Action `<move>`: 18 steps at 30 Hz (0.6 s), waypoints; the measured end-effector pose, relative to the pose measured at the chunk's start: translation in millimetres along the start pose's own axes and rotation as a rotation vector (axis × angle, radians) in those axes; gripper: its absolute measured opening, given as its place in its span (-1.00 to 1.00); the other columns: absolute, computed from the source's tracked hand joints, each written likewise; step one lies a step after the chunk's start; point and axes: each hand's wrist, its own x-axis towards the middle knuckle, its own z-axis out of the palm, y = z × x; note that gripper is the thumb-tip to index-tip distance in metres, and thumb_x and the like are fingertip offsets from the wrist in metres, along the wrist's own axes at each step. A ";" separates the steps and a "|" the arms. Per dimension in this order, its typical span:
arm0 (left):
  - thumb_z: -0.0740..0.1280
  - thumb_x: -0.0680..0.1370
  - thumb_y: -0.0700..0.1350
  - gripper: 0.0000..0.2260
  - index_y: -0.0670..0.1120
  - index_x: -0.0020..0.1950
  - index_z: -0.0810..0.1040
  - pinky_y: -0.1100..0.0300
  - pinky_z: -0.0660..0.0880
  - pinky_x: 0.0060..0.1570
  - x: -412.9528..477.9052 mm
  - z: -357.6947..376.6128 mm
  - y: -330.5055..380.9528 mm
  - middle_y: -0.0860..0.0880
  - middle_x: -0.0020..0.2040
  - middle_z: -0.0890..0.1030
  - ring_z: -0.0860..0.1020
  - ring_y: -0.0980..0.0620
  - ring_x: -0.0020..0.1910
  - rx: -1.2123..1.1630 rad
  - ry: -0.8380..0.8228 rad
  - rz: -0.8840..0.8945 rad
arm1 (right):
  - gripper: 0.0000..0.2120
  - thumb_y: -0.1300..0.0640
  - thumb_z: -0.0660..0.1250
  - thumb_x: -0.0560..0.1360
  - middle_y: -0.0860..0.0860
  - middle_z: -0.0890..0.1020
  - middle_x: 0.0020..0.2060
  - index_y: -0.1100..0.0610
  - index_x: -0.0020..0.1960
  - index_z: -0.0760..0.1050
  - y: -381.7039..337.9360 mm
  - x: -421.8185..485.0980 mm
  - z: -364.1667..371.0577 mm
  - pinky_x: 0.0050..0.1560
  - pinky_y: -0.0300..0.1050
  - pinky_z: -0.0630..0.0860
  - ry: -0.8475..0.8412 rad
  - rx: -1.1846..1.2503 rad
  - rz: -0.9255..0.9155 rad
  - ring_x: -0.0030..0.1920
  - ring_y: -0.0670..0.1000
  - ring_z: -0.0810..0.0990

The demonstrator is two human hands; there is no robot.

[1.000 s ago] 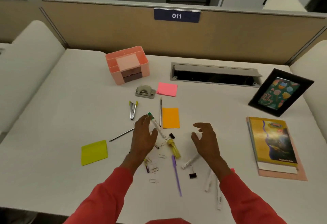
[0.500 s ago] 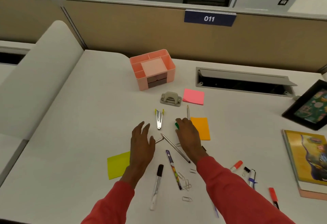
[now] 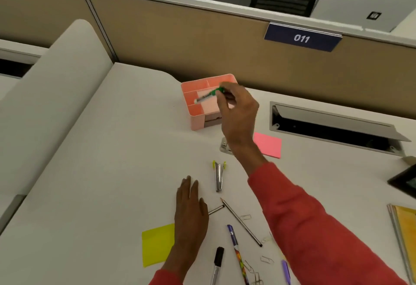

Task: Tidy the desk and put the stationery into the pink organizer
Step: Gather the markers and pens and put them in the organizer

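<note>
The white desk (image 3: 101, 172) stands by a brown wall with the sign 011. At the back of the desk sits the pink organizer (image 3: 196, 122), with open boxes on top.

The right hand (image 3: 238, 113) is over the organizer. Its fingers are curled and pinch a marker (image 3: 208, 95) by its green cap. The white end points down and left, over the boxes on the left side. It is not in a box yet.

The left hand (image 3: 191, 208) lies flat on the desk with straight fingers and holds nothing.

The marker looks light, hard and smooth, so I think it could slip. The cap might pull off, so holding the white part may be safer.

A pencil (image 3: 242, 222), a purple pen (image 3: 236, 246) and paper clips (image 3: 266, 260) still lie on the desk.
</note>
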 end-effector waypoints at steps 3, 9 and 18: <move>0.28 0.60 -0.19 -0.53 -0.10 0.52 0.35 -0.04 0.27 0.50 1.3 0.3 -0.9 -0.05 0.59 0.22 0.16 -0.03 0.58 -0.014 -0.002 -0.008 | -0.82 0.28 0.39 0.53 0.02 0.69 -0.02 0.20 0.12 0.64 6.2 26.9 38.7 0.02 -0.14 0.62 -0.041 -0.042 -0.050 -0.03 -0.07 0.65; 0.25 0.62 -0.17 -0.53 -0.04 0.54 0.33 0.01 0.27 0.50 0.4 -0.7 -2.3 0.02 0.60 0.19 0.11 0.04 0.59 -0.045 -0.007 -0.032 | -0.87 0.29 0.35 0.53 0.01 0.68 -0.13 0.12 0.03 0.58 33.0 35.9 83.6 -0.10 0.02 0.60 -0.245 -0.254 -0.055 -0.13 -0.02 0.62; 0.25 0.62 -0.19 -0.54 -0.08 0.53 0.34 -0.05 0.26 0.50 3.7 1.8 -0.1 -0.02 0.59 0.21 0.12 0.02 0.59 -0.045 -0.005 -0.028 | -0.82 0.29 0.29 0.54 0.10 0.72 -0.09 0.19 0.02 0.66 40.9 37.2 100.6 -0.01 0.03 0.63 -0.418 -0.357 -0.008 -0.13 0.08 0.66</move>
